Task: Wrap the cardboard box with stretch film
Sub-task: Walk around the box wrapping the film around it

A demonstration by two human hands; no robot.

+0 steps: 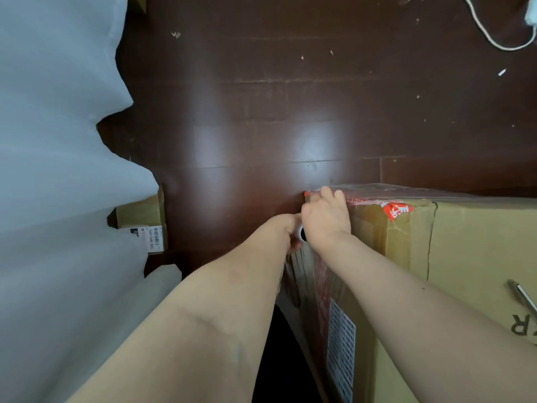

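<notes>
- Looking down at the cardboard box (470,257): it fills the lower right of my feed, and its long top runs off to the right.
- Its near-left corner is where everything's happening. That corner sits right under both hands, so the box lies to the right of them.
- Stretch film (305,271) already clings to the left face, and a band shows along the far top edge too.
- Only the white core end of the film roll (302,234) shows, and it faces up at the camera. I'd say the roll's long axis stands roughly upright against the left face.
- The left hand (286,231) is curled round that roll, just left of the corner, and it looks like the nearer one to carry it.
- The right hand (325,219) reaches over the roll, fingers (329,196) bent on the film at the far-left corner by the orange tape (398,210). Pinching or just pressing, I honestly can't tell.
- My guess is the roll next has to travel round that far corner and along the far side, to the right.
- Also around:
  - a shipping label (341,344) under the film
  - a pen-like thing (523,298) on the box top
  - dark wood floor (290,97)
  - a smaller carton (142,216) by the white curtain (58,141)
  - a white cable (494,42) at the top right
</notes>
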